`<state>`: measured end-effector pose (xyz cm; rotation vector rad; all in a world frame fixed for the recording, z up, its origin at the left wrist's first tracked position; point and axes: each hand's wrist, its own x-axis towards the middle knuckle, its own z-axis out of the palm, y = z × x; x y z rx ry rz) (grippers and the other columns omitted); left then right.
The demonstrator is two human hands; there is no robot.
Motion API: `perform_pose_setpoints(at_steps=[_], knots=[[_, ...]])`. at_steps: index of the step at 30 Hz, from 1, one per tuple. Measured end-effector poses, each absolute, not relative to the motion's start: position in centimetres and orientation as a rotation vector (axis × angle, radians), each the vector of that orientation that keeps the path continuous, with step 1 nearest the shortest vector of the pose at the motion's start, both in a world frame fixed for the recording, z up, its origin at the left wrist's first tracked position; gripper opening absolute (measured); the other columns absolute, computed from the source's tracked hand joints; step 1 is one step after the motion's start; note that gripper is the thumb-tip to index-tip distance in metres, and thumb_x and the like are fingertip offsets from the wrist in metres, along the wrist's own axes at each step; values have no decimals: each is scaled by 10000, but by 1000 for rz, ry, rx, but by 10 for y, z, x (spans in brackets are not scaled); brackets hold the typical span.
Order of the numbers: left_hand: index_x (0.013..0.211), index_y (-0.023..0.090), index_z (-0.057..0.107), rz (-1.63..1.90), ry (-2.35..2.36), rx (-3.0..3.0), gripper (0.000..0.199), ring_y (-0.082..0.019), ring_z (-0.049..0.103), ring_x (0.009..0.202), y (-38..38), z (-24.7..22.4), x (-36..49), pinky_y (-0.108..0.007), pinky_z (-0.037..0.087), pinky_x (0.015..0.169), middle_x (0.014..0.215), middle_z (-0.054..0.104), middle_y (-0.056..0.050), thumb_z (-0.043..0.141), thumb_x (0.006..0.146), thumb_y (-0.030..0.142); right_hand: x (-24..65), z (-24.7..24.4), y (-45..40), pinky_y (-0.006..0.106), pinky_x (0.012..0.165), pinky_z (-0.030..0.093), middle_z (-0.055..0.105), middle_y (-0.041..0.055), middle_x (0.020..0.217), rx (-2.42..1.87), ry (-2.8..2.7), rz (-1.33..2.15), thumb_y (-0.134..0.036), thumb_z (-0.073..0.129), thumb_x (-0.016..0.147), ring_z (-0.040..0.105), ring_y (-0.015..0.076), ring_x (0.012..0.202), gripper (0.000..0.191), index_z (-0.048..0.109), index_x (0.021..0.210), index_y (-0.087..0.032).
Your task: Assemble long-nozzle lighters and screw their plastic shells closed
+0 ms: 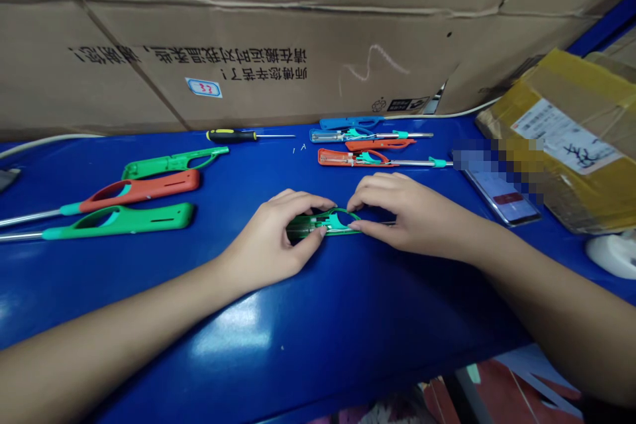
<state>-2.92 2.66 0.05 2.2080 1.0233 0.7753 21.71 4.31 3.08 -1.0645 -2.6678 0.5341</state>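
An opened green gas lighter lies on the blue table in front of me, its inner parts and teal trigger showing. My left hand is closed around its handle end, thumb on the near edge and fingers on the far edge. With thumb and fingertips, my right hand grips the same lighter near the trigger loop, where the metal tube begins. Most of the tube is hidden under that hand. Beyond my hands lie an opened orange lighter and an opened blue lighter, both with their insides exposed.
At left are an empty green half-shell, a closed orange lighter and a closed green lighter. A yellow-black screwdriver lies near the large cardboard box. A phone and a taped parcel sit right.
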Motion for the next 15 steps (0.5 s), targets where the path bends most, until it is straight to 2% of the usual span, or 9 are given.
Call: perform_pose_setpoints(at_steps=[15], knots=[[1143,193,691,806,1034,2180,312,-206,659,955,26,1,-29,-361,523,871,1085,755,-47,615,848,126,216,28,42,383,903,434,697,64,1057,-1017,-2657,546,-314,627,962,622,225,995,149,694,1045,-211]])
